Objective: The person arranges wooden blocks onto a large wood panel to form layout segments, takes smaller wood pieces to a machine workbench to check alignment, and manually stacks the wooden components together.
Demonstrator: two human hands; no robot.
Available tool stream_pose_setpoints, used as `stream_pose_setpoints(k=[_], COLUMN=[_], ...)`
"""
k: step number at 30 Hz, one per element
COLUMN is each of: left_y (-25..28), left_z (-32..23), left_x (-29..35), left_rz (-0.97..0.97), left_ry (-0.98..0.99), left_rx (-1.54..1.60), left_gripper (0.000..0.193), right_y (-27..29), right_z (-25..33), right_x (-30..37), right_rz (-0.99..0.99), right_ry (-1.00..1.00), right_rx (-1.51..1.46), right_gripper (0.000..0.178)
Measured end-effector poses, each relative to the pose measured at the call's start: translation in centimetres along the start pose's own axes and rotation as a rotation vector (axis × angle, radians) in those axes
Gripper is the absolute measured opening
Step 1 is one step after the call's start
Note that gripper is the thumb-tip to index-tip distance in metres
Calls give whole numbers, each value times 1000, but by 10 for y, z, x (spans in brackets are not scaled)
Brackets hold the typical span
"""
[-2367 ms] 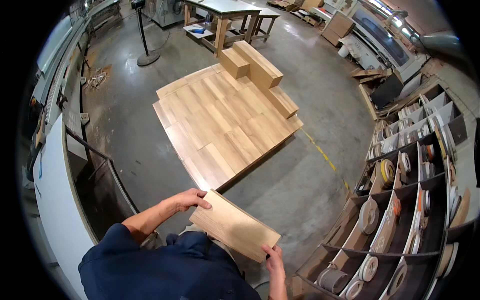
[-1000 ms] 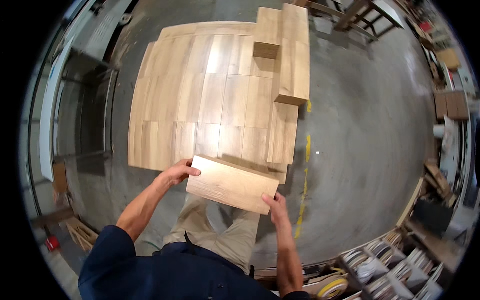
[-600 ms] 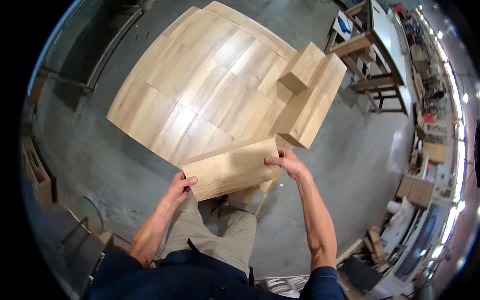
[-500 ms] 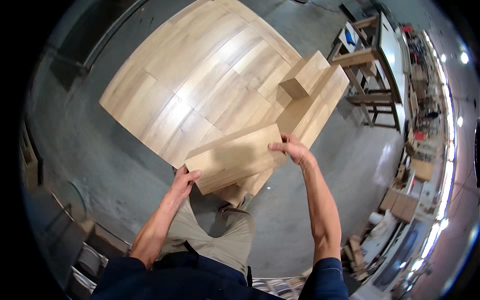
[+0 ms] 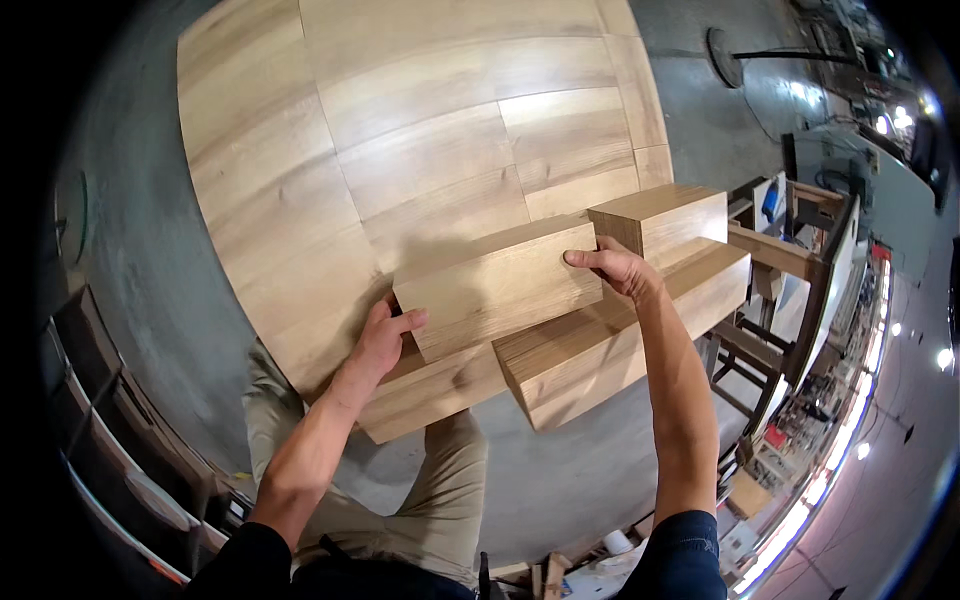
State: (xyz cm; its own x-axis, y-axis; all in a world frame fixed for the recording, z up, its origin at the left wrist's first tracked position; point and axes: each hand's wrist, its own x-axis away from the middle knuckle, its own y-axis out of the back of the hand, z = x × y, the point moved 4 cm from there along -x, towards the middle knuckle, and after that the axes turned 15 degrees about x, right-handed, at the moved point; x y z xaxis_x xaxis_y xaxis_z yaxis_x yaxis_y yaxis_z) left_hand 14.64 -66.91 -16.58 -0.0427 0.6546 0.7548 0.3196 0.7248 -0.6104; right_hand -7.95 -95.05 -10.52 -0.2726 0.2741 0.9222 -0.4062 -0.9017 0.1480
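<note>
A long wood-grain block (image 5: 505,290) is held level between my two hands, over the near edge of a broad wood-grain panel surface (image 5: 430,140). My left hand (image 5: 378,335) grips its left end, thumb on the front face. My right hand (image 5: 622,268) clasps the other end, its thumb also in front; the remaining fingers are mostly hidden behind. To the right of the held block sits a shorter block (image 5: 685,222). A longer block (image 5: 590,365) lies in front of that one, and another wood-grain piece (image 5: 440,392) shows below. Whether the held block touches these is unclear.
Grey concrete floor (image 5: 560,470) surrounds the panel. On the right stands a wooden-framed bench (image 5: 780,255) with a blue tool (image 5: 770,200) on it. A round-based stand (image 5: 725,58) is at the far right. Dark framed items (image 5: 120,400) are at the left.
My view has shifted, and I am closer to the panel's near edge. The held block is more level and nearer the shorter block. Both hands keep their grip.
</note>
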Motion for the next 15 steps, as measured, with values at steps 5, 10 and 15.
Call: stream_pose_setpoints(k=[5, 10, 15], left_y=[-8, -16, -30], left_z=[34, 45, 46], left_x=[-24, -36, -43], left_rz=[35, 22, 52], left_ry=[-6, 25, 25], left_rx=[21, -15, -17], left_gripper=[58, 59, 58], right_y=[20, 26, 39], right_z=[-21, -43, -60], right_x=[-24, -44, -56], right_rz=[104, 142, 156], right_ry=[-128, -83, -95], right_rx=[-40, -126, -175], right_gripper=[83, 76, 69])
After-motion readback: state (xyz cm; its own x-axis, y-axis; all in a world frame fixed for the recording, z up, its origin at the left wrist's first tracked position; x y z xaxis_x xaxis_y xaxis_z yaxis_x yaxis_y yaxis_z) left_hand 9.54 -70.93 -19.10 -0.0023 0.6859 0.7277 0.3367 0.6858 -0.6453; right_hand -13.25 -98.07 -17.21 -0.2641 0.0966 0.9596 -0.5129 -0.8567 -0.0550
